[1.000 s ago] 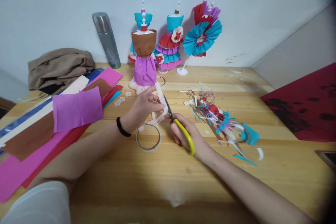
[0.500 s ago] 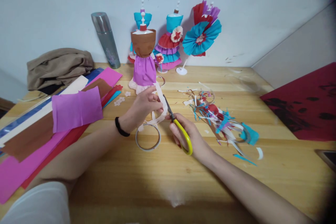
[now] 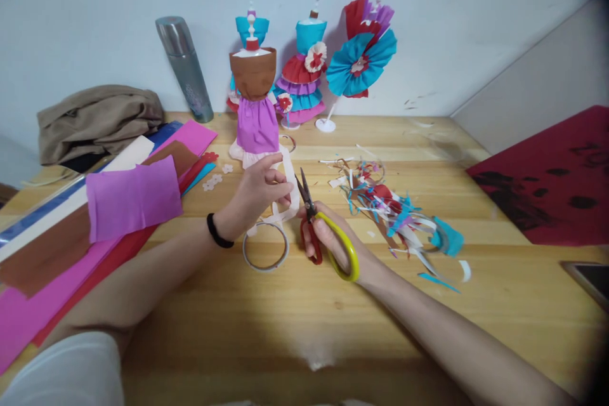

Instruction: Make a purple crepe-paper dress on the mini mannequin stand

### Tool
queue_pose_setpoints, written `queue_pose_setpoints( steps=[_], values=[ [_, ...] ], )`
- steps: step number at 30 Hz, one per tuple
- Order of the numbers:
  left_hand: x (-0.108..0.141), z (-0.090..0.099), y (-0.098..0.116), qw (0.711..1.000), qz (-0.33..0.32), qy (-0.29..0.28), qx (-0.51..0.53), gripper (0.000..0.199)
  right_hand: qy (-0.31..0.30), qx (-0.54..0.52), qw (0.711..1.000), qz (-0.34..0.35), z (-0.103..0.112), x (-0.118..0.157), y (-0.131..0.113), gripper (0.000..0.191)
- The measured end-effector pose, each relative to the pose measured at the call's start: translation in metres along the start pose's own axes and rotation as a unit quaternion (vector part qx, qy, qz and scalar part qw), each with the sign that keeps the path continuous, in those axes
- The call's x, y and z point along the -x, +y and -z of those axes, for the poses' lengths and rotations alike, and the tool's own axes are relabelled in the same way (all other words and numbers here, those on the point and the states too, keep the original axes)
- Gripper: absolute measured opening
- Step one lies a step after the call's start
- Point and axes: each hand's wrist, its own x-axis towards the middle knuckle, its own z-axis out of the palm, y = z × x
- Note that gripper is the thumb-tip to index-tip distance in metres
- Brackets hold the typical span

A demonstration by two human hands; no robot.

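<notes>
Between the bent fingers of my left hand (image 3: 261, 189) is a whitish strip of paper (image 3: 288, 171) that hangs in a loop toward the table. My right hand (image 3: 335, 235) grips scissors (image 3: 308, 206) with one yellow and one red handle. Their blades are parted and point up and away, just right of the strip and apart from it. A roll of tape (image 3: 265, 269) lies below my left hand. Just beyond that hand stands a small dress form (image 3: 259, 124) in a brown top and purple skirt with a pale hem.
More dressed forms (image 3: 304, 85) stand by the wall, beside a large blue paper rosette (image 3: 359, 66). Coloured paper sheets (image 3: 136, 200), a thermos (image 3: 185, 70) and a brown cloth (image 3: 99, 120) are at left. Paper scraps (image 3: 385, 203) lie to the right.
The scissors have opened, and their blades have drawn slightly away from the strip. The red handle now shows. My left hand keeps its hold on the strip. The whole view has shifted slightly.
</notes>
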Motion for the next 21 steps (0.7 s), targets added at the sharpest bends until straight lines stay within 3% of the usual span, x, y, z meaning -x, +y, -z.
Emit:
queue_pose_setpoints(
  steps=[6, 21],
  values=[
    [0.001, -0.004, 0.001, 1.000, 0.003, 0.008, -0.022, 0.068, 0.011, 0.087, 0.996, -0.012, -0.006, 0.000, -0.017, 0.060],
    [0.004, -0.008, 0.004, 0.999, 0.029, 0.023, -0.032, 0.063, 0.032, 0.097, 0.994, -0.025, -0.010, -0.003, -0.012, 0.055]
  ],
)
